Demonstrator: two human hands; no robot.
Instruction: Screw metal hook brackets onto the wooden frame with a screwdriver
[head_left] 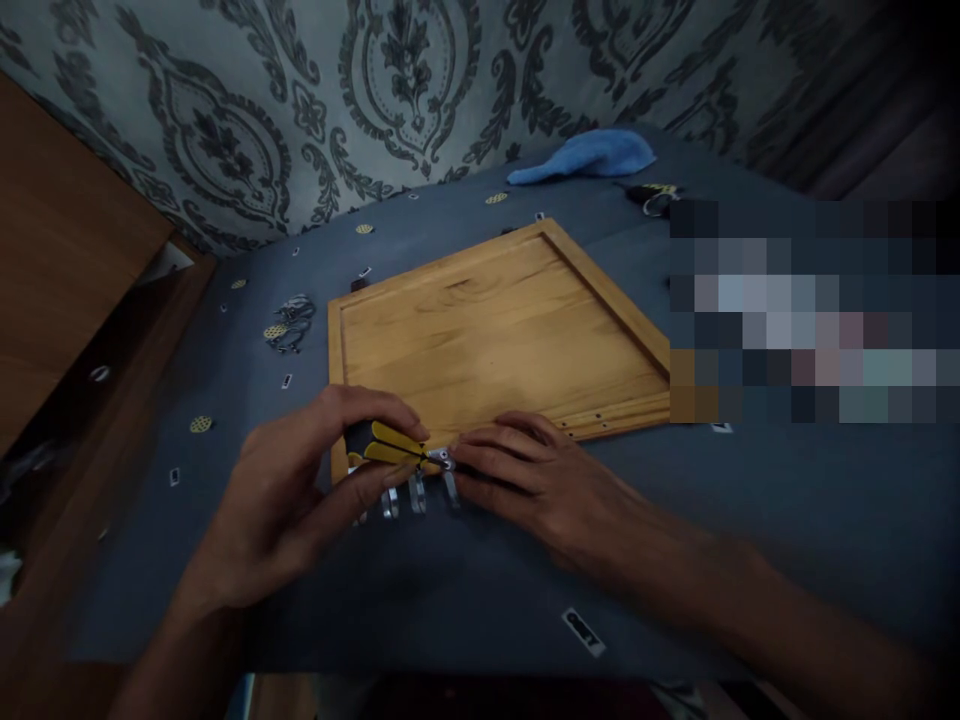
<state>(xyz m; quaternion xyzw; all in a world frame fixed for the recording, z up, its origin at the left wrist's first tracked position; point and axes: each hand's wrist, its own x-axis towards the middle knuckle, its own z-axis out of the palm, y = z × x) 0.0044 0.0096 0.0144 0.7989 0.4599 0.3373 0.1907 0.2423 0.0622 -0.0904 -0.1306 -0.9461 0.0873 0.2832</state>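
A framed wooden panel point(480, 340) lies flat on dark patterned fabric. My left hand point(300, 480) is closed around the yellow-and-black handle of a screwdriver point(394, 447), whose shaft points right to a small metal hook point(449, 487) at the panel's near edge. My right hand point(525, 470) rests on that edge, its fingertips together against the same hook; just how they grip it is partly hidden. Left of it, more metal hooks point(418, 494) stick out past the edge below the screwdriver. Small dark holes show in the frame to the right of my right hand.
A blue cloth point(592, 156) lies at the back by the patterned backing point(409, 90). Tangled cable point(292, 320) sits left of the panel. A dark object with a loop point(656, 199) lies at the back right. Brown wooden furniture point(67, 250) borders the left side. The right is pixelated.
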